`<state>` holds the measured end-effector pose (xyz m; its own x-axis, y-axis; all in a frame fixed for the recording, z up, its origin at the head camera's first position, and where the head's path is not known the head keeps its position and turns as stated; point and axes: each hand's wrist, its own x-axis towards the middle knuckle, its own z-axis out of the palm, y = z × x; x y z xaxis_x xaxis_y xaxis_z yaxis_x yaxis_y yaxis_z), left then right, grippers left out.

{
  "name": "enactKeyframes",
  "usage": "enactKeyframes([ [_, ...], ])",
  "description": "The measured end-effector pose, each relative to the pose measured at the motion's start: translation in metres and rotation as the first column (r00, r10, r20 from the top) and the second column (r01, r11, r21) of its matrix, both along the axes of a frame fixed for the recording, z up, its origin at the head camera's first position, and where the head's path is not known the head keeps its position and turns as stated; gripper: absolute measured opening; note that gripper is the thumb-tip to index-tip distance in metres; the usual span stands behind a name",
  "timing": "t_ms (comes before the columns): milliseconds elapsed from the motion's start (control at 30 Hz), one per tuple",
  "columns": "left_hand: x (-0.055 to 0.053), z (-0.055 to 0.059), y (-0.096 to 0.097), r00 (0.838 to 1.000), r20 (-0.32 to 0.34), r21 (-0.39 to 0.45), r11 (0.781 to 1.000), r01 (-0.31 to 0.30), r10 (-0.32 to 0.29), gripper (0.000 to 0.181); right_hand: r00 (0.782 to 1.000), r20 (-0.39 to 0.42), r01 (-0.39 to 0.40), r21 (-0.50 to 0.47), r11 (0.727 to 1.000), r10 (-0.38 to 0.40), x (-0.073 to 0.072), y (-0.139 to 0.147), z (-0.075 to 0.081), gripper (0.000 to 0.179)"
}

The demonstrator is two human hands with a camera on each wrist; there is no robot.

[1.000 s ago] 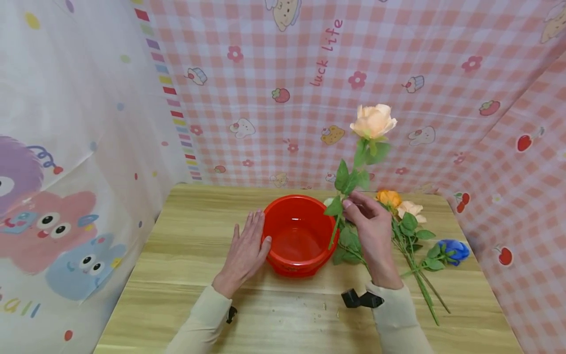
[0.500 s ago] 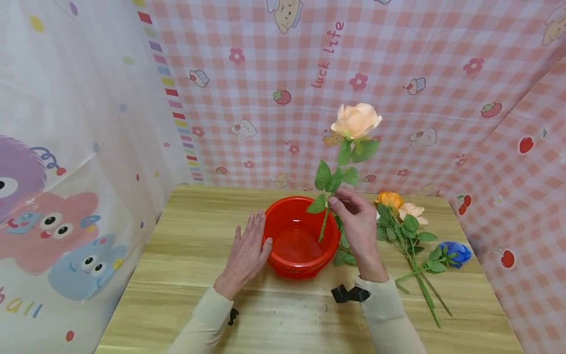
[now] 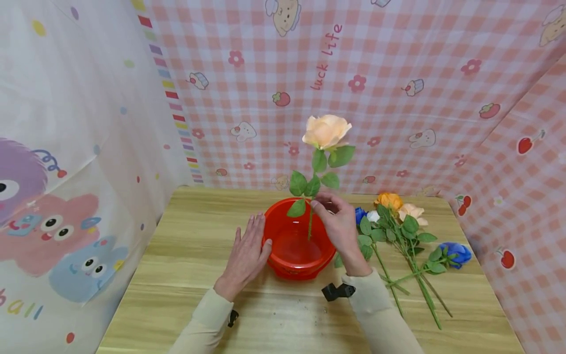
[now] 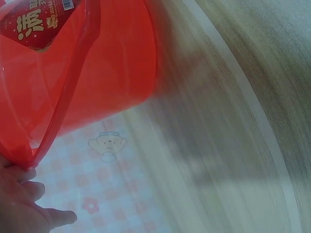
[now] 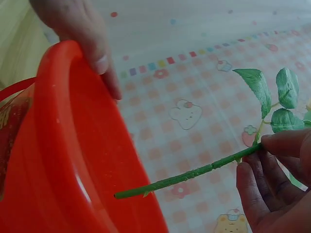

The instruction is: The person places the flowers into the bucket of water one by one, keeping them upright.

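Note:
A red plastic bucket (image 3: 295,273) stands on the wooden table, its label (image 4: 41,22) and handle showing in the left wrist view. My left hand (image 3: 247,250) rests against its left rim with straight fingers. My right hand (image 3: 340,226) pinches the green stem of a peach rose (image 3: 327,132) between thumb and fingers. The rose is upright, bloom high, and the lower end of its stem (image 5: 189,175) overlaps the bucket's opening. In the right wrist view that cut end reaches over the rim, with leaves (image 5: 286,87) beyond the fingers.
Several roses lie on the table to the right: an orange one (image 3: 389,200), a peach one (image 3: 413,212), a blue one (image 3: 457,254), a white one (image 3: 373,216) and another blue bloom (image 3: 360,215) by my right hand. Patterned cloth (image 3: 247,98) hangs behind the table.
My right hand has carried the peach rose leftward, bringing its stem from the bucket's right rim to over its opening. The left hand has stayed on the rim.

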<state>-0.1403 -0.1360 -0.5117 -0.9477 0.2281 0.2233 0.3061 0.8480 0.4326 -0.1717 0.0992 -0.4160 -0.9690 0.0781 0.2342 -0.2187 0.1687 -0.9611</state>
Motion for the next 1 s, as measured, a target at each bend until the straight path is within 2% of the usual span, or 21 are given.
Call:
enactKeyframes([
  [367, 0.0, -0.001, 0.0, 1.0, 0.006, 0.009, 1.0, -0.002, 0.002, 0.067, 0.999, 0.042, -0.03, 0.036, 0.999, 0.029, -0.009, -0.013, -0.008, 0.017],
  [1000, 0.0, -0.002, 0.0, 1.0, -0.026, 0.028, 1.0, 0.007, -0.006, 0.066, 0.99, 0.139, -0.065, 0.22, 0.973, 0.035, -0.022, -0.027, -0.029, 0.016],
])
